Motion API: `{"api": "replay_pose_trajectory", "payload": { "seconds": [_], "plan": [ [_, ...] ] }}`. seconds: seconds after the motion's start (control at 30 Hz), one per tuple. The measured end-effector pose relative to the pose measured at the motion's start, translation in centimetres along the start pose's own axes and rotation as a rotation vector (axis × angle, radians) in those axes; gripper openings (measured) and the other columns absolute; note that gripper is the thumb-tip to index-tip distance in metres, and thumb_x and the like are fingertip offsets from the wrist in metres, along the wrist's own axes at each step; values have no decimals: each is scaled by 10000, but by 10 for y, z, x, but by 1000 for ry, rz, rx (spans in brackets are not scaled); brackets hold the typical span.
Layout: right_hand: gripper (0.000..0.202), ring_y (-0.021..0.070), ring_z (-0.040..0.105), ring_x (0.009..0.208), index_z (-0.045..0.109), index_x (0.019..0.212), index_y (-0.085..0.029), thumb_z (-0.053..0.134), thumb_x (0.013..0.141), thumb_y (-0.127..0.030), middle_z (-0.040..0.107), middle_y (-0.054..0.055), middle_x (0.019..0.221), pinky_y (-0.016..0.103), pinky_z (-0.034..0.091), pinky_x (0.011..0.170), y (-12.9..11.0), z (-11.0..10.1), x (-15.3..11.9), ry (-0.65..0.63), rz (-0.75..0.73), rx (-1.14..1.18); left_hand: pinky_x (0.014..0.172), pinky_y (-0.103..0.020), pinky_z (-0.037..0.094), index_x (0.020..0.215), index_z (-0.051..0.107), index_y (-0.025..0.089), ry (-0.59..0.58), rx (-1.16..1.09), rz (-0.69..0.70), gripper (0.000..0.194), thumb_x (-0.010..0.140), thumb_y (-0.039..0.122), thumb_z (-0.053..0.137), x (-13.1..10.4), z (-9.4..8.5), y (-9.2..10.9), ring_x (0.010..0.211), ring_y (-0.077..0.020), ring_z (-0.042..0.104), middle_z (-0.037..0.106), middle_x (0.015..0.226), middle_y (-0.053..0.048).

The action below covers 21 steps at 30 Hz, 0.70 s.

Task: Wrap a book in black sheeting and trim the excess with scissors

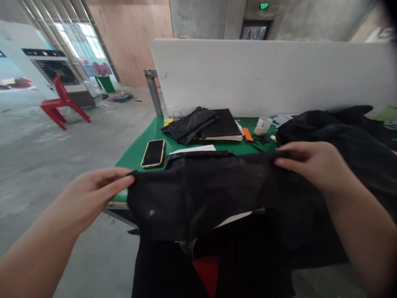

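A piece of black fabric [198, 190] is stretched sideways between my two hands, over the near edge of the green table [139, 142]. My left hand [96, 192] pinches its left corner between thumb and fingers. At the opposite end, my right hand [310, 163] grips the upper right edge in the same way. The cloth hangs down in soft folds, and a pale strip shows beneath its lower edge. Behind it lies a white sheet of paper [198, 149], partly covered. A phone [153, 153] in a yellowish case rests just beyond my left hand.
Folded black fabric [189, 124] lies beside a black-covered book [221, 124]. An orange cutter [247, 134] and a clear plastic cup [263, 126] are further right. A heap of black cloth [338, 132] covers the table's right side. A white board [263, 78] stands behind; a red chair [63, 101] is on the left.
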State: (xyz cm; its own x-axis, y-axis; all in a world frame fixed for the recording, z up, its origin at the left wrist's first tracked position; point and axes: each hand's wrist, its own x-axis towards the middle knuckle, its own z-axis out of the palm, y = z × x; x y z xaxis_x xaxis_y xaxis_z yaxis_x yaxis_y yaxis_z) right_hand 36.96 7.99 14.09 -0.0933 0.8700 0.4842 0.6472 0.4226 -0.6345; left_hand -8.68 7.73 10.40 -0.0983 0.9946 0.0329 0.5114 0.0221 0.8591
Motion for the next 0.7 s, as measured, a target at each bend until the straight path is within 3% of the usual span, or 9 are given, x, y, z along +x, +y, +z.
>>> {"api": "replay_pose_trajectory", "payload": {
  "seconds": [0.1, 0.17, 0.23, 0.33, 0.5, 0.7],
  "plan": [
    [322, 210, 663, 800, 710, 959, -243, 705, 731, -470, 705, 25, 909, 342, 557, 705, 28, 30, 51, -224, 168, 192, 724, -259, 523, 859, 689, 161, -145, -258, -28, 300, 684, 403, 721, 49, 21, 4, 793, -162, 632, 705, 902, -47],
    [349, 220, 648, 890, 695, 987, -212, 665, 754, -470, 697, 42, 977, 344, 534, 785, 49, 51, 77, -342, 200, 189, 765, -293, 524, 882, 692, 144, -204, -204, -17, 353, 687, 438, 707, 80, 35, -1, 810, -181, 648, 709, 915, -67],
    [339, 217, 637, 858, 691, 929, -183, 642, 756, -470, 696, 55, 919, 326, 514, 753, 68, 71, 96, -389, 216, 104, 747, -310, 526, 880, 696, 140, -214, -102, 8, 392, 680, 477, 683, 107, 46, -10, 782, -199, 658, 716, 860, -63],
    [328, 181, 580, 680, 630, 685, -165, 638, 736, -489, 625, 30, 680, 292, 442, 620, 94, 95, 113, -396, 223, -3, 711, -298, 516, 862, 706, 147, -179, -2, 40, 413, 653, 501, 668, 138, 60, -25, 764, -215, 664, 722, 804, -49],
    [433, 112, 404, 529, 463, 532, -175, 605, 745, -524, 403, -37, 514, 262, 280, 528, 126, 120, 123, -398, 214, -154, 685, -282, 500, 849, 725, 162, -109, 186, 102, 382, 658, 484, 649, 172, 75, -47, 799, -244, 672, 734, 804, -52],
    [405, 109, 389, 518, 466, 516, -170, 593, 785, -445, 407, -36, 506, 264, 272, 531, 141, 134, 124, -403, 197, -301, 749, -274, 493, 1005, 698, 164, -50, 379, 200, 358, 758, 395, 580, 183, 85, -56, 844, -226, 674, 734, 899, -66]
  ]
}}
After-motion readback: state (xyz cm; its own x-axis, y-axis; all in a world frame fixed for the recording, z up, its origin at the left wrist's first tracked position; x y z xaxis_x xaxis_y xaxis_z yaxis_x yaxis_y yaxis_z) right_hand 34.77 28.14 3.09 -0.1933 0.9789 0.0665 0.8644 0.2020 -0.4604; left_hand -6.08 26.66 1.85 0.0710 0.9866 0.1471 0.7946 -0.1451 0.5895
